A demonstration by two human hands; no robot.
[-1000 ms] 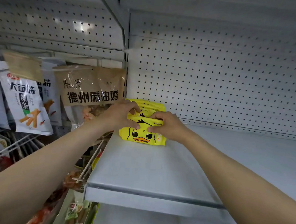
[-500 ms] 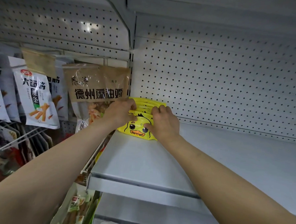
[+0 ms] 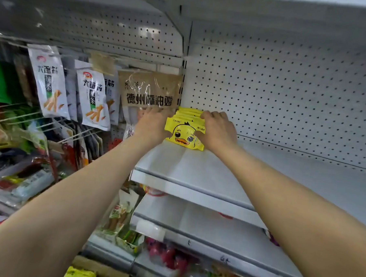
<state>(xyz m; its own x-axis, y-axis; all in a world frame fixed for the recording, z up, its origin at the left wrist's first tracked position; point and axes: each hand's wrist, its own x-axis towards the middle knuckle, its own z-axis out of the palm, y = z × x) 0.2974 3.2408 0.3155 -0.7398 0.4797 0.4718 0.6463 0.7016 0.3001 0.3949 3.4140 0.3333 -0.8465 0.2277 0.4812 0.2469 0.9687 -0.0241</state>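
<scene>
A row of yellow duck-face packets [image 3: 183,133] stands upright at the back left corner of a white metal shelf [image 3: 197,173], against the pegboard. My left hand [image 3: 152,124] grips the left end of the row, fingers curled over the top. My right hand [image 3: 217,129] grips the right end, fingers over the top edge and thumb on the front packet. The packets behind the front one are mostly hidden.
A brown snack bag [image 3: 150,94] hangs just left of the packets, with white snack bags [image 3: 93,99] on wire hooks further left. A white pegboard wall [image 3: 286,97] backs the shelf. Lower shelves [image 3: 204,230] hold more snacks. A shelf overhangs above.
The packets have gone from lying tilted forward to standing more upright against the back corner. Both hands moved back with them, and the view shifted right and down.
</scene>
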